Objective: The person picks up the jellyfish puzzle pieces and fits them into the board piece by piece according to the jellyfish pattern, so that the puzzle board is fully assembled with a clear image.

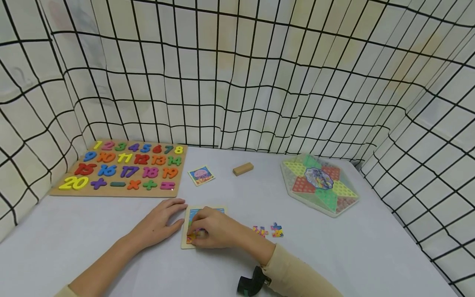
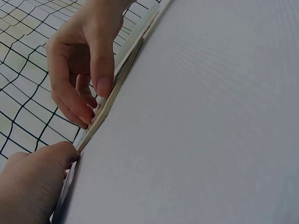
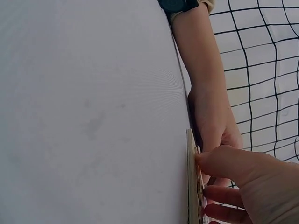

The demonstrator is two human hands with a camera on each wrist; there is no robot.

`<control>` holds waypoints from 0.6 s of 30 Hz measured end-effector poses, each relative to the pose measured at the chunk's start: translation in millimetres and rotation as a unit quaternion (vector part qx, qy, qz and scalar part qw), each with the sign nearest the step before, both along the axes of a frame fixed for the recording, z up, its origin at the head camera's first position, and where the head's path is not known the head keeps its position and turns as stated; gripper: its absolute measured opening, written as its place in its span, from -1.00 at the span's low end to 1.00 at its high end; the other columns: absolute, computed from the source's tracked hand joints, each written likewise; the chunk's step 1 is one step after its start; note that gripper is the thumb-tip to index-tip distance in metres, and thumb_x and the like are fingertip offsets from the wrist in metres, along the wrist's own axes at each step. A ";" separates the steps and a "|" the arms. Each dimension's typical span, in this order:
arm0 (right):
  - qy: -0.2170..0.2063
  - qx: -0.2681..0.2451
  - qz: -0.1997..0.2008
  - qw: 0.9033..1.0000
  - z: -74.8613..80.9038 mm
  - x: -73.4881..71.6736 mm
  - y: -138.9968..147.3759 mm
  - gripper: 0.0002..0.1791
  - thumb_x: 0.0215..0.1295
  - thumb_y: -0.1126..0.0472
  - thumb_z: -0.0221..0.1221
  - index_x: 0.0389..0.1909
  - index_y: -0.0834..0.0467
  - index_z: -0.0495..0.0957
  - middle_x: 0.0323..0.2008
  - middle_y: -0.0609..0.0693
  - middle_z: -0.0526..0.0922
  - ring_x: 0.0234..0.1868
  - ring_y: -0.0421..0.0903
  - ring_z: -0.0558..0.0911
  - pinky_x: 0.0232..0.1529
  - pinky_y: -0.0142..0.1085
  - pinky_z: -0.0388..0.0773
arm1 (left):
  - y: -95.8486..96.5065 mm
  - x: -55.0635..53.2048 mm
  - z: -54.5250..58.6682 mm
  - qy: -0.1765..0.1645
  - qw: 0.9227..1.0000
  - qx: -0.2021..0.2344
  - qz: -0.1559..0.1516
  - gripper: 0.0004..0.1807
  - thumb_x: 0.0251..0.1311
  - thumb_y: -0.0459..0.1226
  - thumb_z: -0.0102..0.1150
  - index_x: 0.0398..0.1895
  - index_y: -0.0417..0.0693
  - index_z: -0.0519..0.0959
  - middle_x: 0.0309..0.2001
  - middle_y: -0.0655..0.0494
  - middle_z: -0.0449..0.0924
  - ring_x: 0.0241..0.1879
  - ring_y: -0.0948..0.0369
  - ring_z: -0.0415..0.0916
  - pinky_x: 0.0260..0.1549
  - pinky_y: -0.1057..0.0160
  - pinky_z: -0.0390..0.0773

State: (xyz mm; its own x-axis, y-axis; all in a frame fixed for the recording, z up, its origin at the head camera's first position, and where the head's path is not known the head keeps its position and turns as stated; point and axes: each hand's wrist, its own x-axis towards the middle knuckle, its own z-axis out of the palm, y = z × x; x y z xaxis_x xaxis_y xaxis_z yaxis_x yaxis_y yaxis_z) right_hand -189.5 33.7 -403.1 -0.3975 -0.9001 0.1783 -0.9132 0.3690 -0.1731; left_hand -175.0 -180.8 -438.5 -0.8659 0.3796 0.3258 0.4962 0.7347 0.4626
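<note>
A small wooden-framed jigsaw puzzle (image 1: 184, 243) with a blue picture lies flat in front of me. My right hand (image 1: 216, 228) is over it, thumb and index finger pinching an orange puzzle piece (image 1: 190, 239) at its lower left. Much of the picture is hidden beneath this hand. My left hand (image 1: 157, 222) rests on the table at the frame's left edge, fingers extended; its thumb points toward the frame. In the right wrist view, the right thumb (image 3: 222, 161) is down at the puzzle's surface. Two loose puzzle pieces (image 1: 277, 230) lie right of the frame, partly behind my right forearm.
A wooden number board (image 1: 122, 184) lies at the back left. Behind the puzzle are a small picture card (image 1: 201, 175) and a wooden block (image 1: 243, 169). A hexagonal Chinese checkers box (image 1: 320, 183) sits at the right. Black-gridded white walls (image 1: 237, 95) enclose the table.
</note>
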 end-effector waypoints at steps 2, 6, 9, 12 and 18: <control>0.003 -0.002 0.012 1.000 0.7 -0.7 0.1 -0.79 0.12 0.02 0.25 -0.24 -0.03 0.66 -0.20 -0.17 0.52 -0.14 -0.33 0.40 -0.15 -0.66 0.30 | 0.2 -0.2 0.5 -0.001 1.000 0.000 -0.001 -0.56 0.11 -0.23 0.21 0.07 -0.20 0.49 0.14 -0.07 0.39 0.18 -0.04 0.25 0.10 -0.09 0.31; -0.011 -0.008 0.024 1.000 0.3 -3.3 1.7 -0.81 0.14 0.03 0.24 -0.25 -0.02 0.68 -0.24 -0.18 0.52 -0.19 -0.34 0.38 -0.21 -0.68 0.26 | 0.7 -0.6 1.1 -0.001 1.000 0.000 -0.002 -0.56 0.11 -0.23 0.21 0.07 -0.20 0.49 0.14 -0.07 0.38 0.18 -0.04 0.25 0.10 -0.09 0.31; -0.033 -0.015 0.030 0.999 -1.4 -5.7 4.0 -0.80 0.16 0.05 0.23 -0.22 -0.01 0.68 -0.24 -0.18 0.51 -0.21 -0.34 0.36 -0.22 -0.68 0.22 | 0.8 -0.9 0.9 0.000 1.000 0.000 -0.003 -0.56 0.11 -0.23 0.20 0.07 -0.21 0.49 0.13 -0.06 0.39 0.18 -0.04 0.26 0.10 -0.09 0.32; -0.043 -0.020 0.031 0.998 -2.7 -7.3 6.8 -0.79 0.17 0.06 0.23 -0.20 0.01 0.66 -0.21 -0.15 0.51 -0.18 -0.31 0.36 -0.17 -0.66 0.23 | 0.7 -1.1 0.6 0.003 1.000 0.000 -0.003 -0.56 0.11 -0.24 0.21 0.07 -0.21 0.49 0.13 -0.06 0.39 0.18 -0.04 0.26 0.10 -0.09 0.32; -0.037 -0.017 0.012 0.999 -2.6 -7.3 14.4 -0.74 0.20 -0.03 0.17 -0.17 -0.01 0.64 -0.20 -0.16 0.52 -0.16 -0.29 0.37 -0.13 -0.60 0.25 | 0.4 -0.6 0.0 0.002 1.000 0.002 -0.003 -0.56 0.11 -0.24 0.21 0.07 -0.21 0.49 0.12 -0.07 0.39 0.18 -0.05 0.26 0.10 -0.10 0.31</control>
